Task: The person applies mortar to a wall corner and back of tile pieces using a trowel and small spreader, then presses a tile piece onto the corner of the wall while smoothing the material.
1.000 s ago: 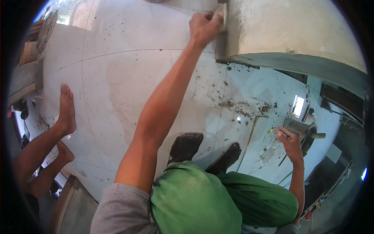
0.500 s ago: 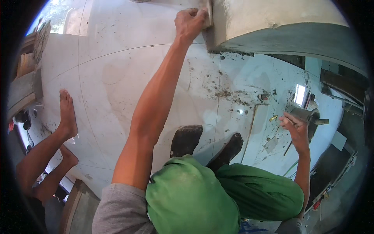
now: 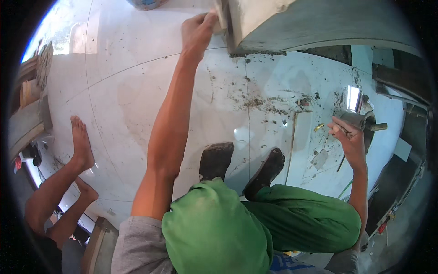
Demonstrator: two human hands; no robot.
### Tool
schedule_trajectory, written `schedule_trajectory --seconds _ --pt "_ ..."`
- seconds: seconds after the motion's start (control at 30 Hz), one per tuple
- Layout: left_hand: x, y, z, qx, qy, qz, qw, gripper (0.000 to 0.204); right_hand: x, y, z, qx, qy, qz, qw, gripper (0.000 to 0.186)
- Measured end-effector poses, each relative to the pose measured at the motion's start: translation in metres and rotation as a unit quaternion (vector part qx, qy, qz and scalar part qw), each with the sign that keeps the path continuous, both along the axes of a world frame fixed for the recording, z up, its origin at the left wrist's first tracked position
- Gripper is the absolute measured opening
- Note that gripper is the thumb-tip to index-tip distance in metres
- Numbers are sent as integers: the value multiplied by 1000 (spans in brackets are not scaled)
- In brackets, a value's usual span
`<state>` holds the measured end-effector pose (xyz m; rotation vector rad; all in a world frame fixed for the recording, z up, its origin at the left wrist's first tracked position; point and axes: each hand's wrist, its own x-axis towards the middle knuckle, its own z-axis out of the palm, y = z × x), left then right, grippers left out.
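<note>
Head view suggests, as a judgement, work that is partway along: a coating seems to be on, while loose mess remains underfoot. Nearest are the person's green trousers [image 3: 214,223], knees bent, and two dark-covered feet [image 3: 216,160] on the pale tiled floor [image 3: 155,100]. Just beyond the feet, brown crumbs [image 3: 253,102] lie scattered across the tiles. Over to the right, the right hand [image 3: 349,137] is low beside a grey curved tool [image 3: 353,119] with a short wooden handle [image 3: 378,127]; its fingers are bent and bunched, but I cannot tell whether this grip pinches the tool or only lies against it. A small yellow scrap [image 3: 319,127] is near those fingers. Farther out, at the end of a nearly straight arm, the left hand [image 3: 196,36] has its grip closed, pinching a flat pale block [image 3: 220,17] at the side of a plastered structure [image 3: 337,27], seemingly touching it. The structure's broad grey face looks evenly coated; its side by the block is probably what is left. Past the left hand, a blue-sided bucket [image 3: 148,3] is cut off by the upper edge.
</note>
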<state>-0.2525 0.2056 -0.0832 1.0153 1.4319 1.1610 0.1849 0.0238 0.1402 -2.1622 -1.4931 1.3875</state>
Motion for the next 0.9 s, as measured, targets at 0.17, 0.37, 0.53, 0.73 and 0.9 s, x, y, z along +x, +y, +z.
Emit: schedule_trajectory --seconds 0.17,0.37,0.53,0.73,0.9 --pt "45 -70 18 -23 -28 16 999 55 19 -20 4 -12 -1 -28 1000 54" --pt "11 12 6 -4 1 25 1000 49 3 -2 3 7 4 13 1000 53" --pt "31 -64 8 -26 -45 13 999 43 23 -22 6 9 3 -20 1000 55" --pt "7 -8 -13 -34 23 -33 999 38 15 -11 -2 -20 -1 11 1000 54" --pt "7 -32 -1 -7 -37 -64 997 39 20 -17 3 15 8 -10 1000 53"
